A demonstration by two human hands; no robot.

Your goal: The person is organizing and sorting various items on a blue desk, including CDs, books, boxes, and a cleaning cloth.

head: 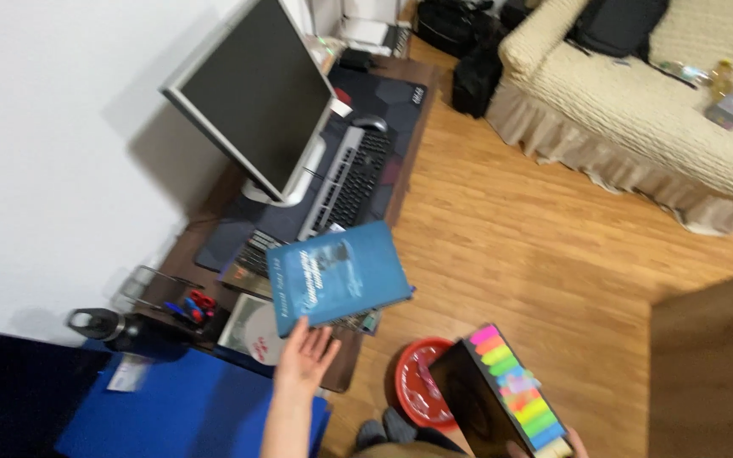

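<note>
My left hand (303, 360) reaches forward with its fingers spread under the near edge of a blue hardcover book (337, 276). The book lies tilted over the front of a dark wooden desk (383, 191), partly across a black keyboard (349, 178). My right hand (566, 445) is barely visible at the bottom edge. It holds a dark book (477, 403) with a strip of several bright coloured sticky tabs (515, 386) along its edge.
A grey monitor (252, 93) stands on the desk with a mouse (369, 122) behind the keyboard. A black bottle (108, 326) and a pen holder (197, 305) sit at the left. A red stool (417, 382) stands below. A cream sofa (638, 110) fills the back right.
</note>
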